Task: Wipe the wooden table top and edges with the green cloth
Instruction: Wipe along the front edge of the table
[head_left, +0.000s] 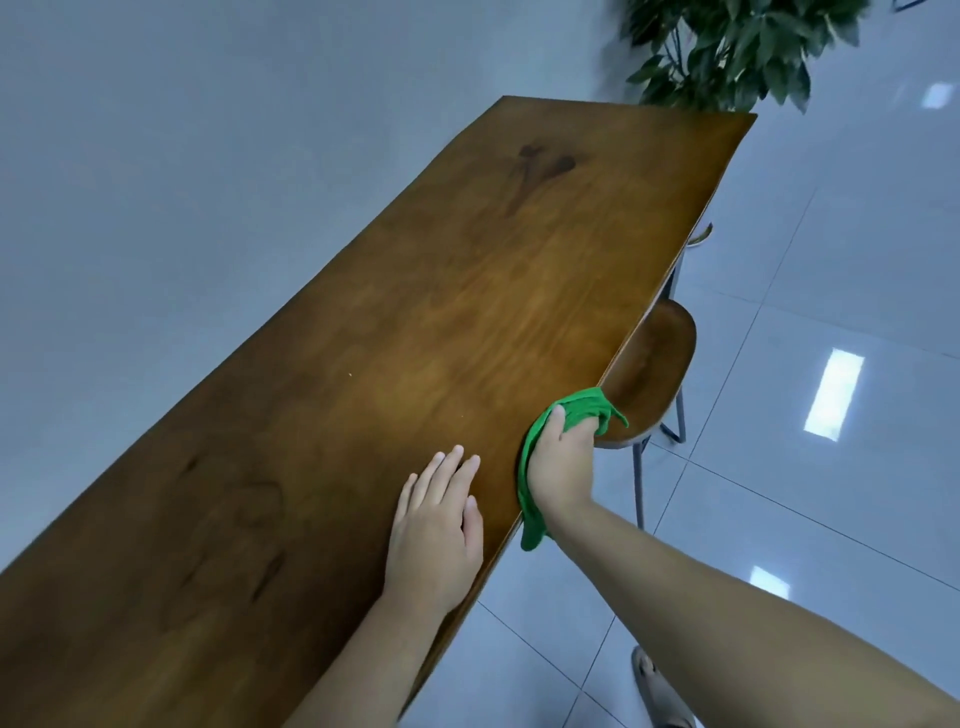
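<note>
A long wooden table (405, 332) runs from the lower left to the upper right of the head view. My right hand (563, 462) grips the green cloth (582, 408) and presses it around the table's right edge, thumb on top. Part of the cloth hangs below the edge near my wrist. My left hand (441, 525) lies flat on the table top just left of it, fingers spread, holding nothing.
A wooden chair (660, 364) with metal legs is tucked under the right edge just beyond the cloth. A leafy plant (727, 47) stands past the table's far end. A grey wall runs along the left. Glossy floor tiles (831, 291) spread to the right; my sandalled foot (657, 686) is at the bottom.
</note>
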